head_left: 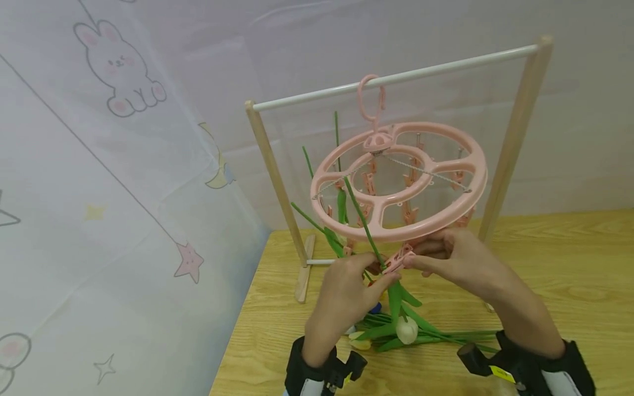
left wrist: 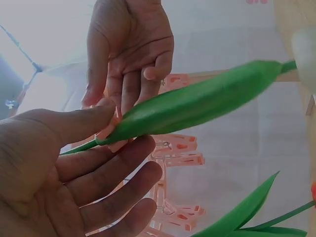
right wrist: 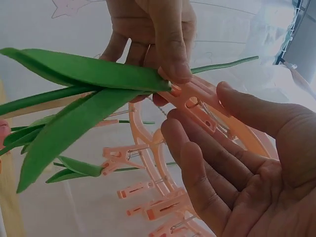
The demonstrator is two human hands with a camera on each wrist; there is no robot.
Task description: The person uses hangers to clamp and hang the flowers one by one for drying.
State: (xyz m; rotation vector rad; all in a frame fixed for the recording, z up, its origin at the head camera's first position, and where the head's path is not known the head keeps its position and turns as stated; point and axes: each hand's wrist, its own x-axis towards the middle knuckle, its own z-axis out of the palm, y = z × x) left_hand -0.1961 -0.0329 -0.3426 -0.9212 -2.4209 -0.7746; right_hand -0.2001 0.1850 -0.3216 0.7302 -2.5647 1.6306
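Observation:
A white artificial tulip (head_left: 407,330) hangs flower down, its green leaf (left wrist: 202,101) large in the left wrist view. My left hand (head_left: 344,286) pinches the tulip's stem at the mouth of a pink clothespin (head_left: 398,259), thumb on the near side. My right hand (head_left: 460,261) holds the clothespin's handle end between thumb and fingers, as the right wrist view also shows at the clip (right wrist: 197,101). The clip belongs to a round pink drying hanger (head_left: 431,225). The stem's cut end sticks up past the hanger's ring.
A white rod (head_left: 446,67) on wooden posts (head_left: 515,137) carries the hanger's hook (head_left: 369,99). Several other clips (right wrist: 165,205) dangle below the ring, some holding tulips at the left. More artificial tulips (head_left: 446,334) lie on the wooden table (head_left: 267,330).

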